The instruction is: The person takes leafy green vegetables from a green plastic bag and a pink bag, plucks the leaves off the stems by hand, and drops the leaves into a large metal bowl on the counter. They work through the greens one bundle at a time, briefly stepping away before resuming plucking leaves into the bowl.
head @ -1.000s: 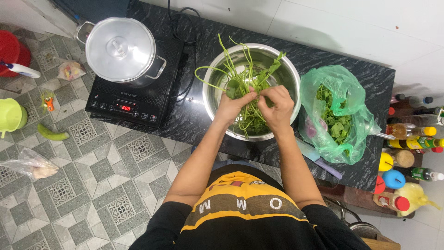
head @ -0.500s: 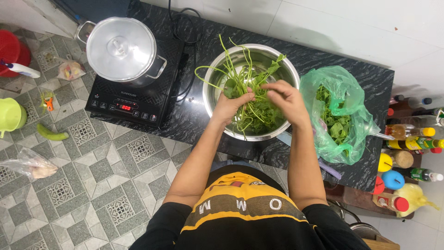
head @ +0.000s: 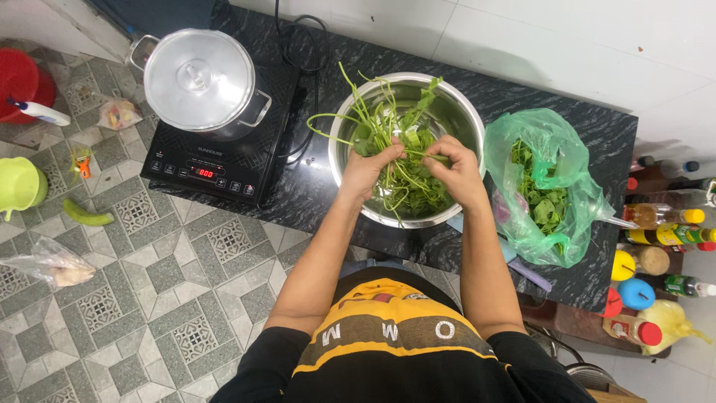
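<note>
Green leafy stems sit gripped by both hands — left hand, right hand — over a steel bowl.

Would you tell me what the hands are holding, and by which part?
Both the left hand and the right hand grip a bunch of greens by its stems, over the steel bowl.

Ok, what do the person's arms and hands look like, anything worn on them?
Both arms are bare from the short black sleeves down. The left hand and right hand have no gloves, and no watch, ring or bracelet shows. The sleeves belong to a black top with a yellow and brown panel bearing pale letters.
</note>
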Demonstrator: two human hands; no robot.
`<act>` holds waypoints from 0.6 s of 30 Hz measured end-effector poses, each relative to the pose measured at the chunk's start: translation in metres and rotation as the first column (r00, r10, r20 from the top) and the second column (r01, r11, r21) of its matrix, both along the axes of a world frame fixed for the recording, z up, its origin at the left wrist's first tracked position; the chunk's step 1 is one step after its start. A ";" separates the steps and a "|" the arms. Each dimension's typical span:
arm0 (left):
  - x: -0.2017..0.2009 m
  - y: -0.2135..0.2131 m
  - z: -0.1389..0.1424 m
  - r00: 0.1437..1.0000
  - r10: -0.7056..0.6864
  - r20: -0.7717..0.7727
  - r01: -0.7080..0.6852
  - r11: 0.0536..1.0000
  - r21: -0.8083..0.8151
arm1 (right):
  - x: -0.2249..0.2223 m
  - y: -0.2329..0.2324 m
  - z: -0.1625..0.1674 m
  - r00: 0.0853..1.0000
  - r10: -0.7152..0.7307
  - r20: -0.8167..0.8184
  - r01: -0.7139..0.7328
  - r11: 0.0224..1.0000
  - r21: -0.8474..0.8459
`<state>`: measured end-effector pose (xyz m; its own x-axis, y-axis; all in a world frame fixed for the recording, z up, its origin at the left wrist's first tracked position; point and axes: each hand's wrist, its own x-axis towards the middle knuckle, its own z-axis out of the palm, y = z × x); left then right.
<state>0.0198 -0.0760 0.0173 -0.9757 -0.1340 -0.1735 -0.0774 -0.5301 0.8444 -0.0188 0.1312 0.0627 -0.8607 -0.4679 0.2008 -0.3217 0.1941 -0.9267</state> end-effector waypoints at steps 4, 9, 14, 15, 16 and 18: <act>0.002 -0.001 0.001 1.000 -0.004 -0.009 0.004 1.000 -0.020 | 0.004 0.000 0.006 1.000 0.020 -0.013 -0.020 1.000 0.011; 0.002 0.003 0.003 1.000 0.005 -0.012 -0.006 1.000 -0.030 | 0.010 -0.007 0.018 0.989 0.018 -0.150 0.004 0.989 0.147; 0.004 0.002 0.003 0.999 -0.014 -0.038 0.011 0.997 -0.083 | 0.014 -0.010 0.030 0.965 0.045 -0.258 0.025 0.965 0.260; 0.004 0.002 0.003 0.999 -0.016 -0.038 0.013 0.996 -0.088 | 0.014 -0.010 0.031 0.966 0.057 -0.251 0.019 0.957 0.290; 0.004 0.002 0.002 0.999 -0.016 -0.037 0.012 0.997 -0.082 | 0.015 -0.011 0.032 0.964 0.051 -0.261 0.033 0.951 0.308; 0.004 0.003 0.001 0.999 -0.014 -0.037 0.011 0.997 -0.073 | 0.017 -0.012 0.032 0.958 0.038 -0.284 0.064 0.938 0.341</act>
<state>0.0233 -0.0729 0.0182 -0.9830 -0.1329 -0.1271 -0.0512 -0.4661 0.8833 -0.0017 0.1188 0.0945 -0.7982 -0.5410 0.2648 -0.5549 0.4895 -0.6727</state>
